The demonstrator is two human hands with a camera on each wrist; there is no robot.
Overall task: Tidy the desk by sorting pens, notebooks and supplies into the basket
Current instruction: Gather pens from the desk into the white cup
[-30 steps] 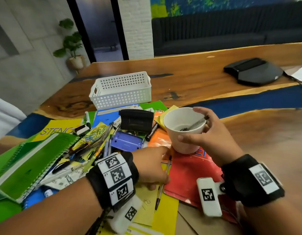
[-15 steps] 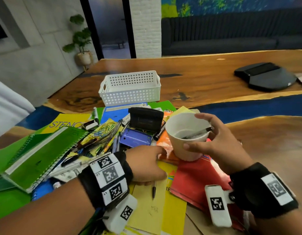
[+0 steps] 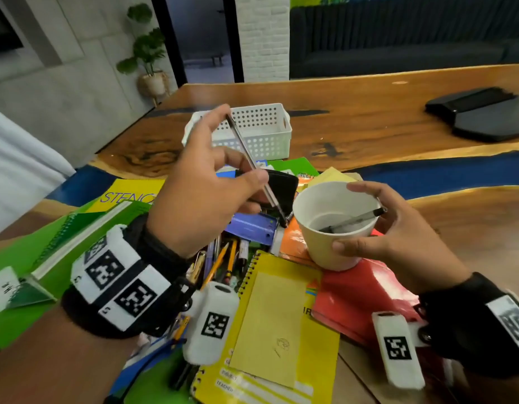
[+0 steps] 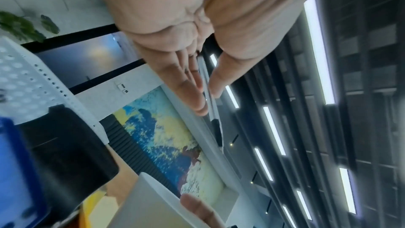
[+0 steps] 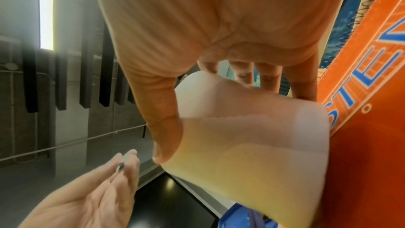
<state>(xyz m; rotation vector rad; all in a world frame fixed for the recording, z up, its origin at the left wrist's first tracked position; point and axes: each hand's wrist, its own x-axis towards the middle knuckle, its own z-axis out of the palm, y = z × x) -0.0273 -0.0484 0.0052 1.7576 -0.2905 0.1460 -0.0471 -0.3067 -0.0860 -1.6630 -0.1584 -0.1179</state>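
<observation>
My left hand [image 3: 237,153] is raised above the pile and pinches a slim black-and-clear pen [image 3: 253,164] between thumb and fingers, its tip slanting down beside the cup. The left wrist view shows the same pen [image 4: 215,127] jutting past the fingertips [image 4: 197,96]. My right hand [image 3: 344,216] grips a white cup [image 3: 331,255] just over a red folder; a black pen [image 3: 354,220] lies inside it. In the right wrist view the thumb [image 5: 162,119] and fingers wrap the cup [image 5: 252,136]. The white perforated basket [image 3: 264,141] stands behind, nothing visible inside it.
Below lie a green spiral notebook [image 3: 77,237], a yellow notebook [image 3: 270,330], a red folder [image 3: 354,301], an orange notebook [image 5: 372,58], a blue case [image 3: 249,228], a black case [image 3: 281,188] and loose pencils [image 3: 223,258]. A black device [image 3: 479,115] sits far right on the wooden table.
My left hand has lifted off the yellow notebook with the pen and risen in front of the basket, beside the cup. The right hand keeps holding the cup.
</observation>
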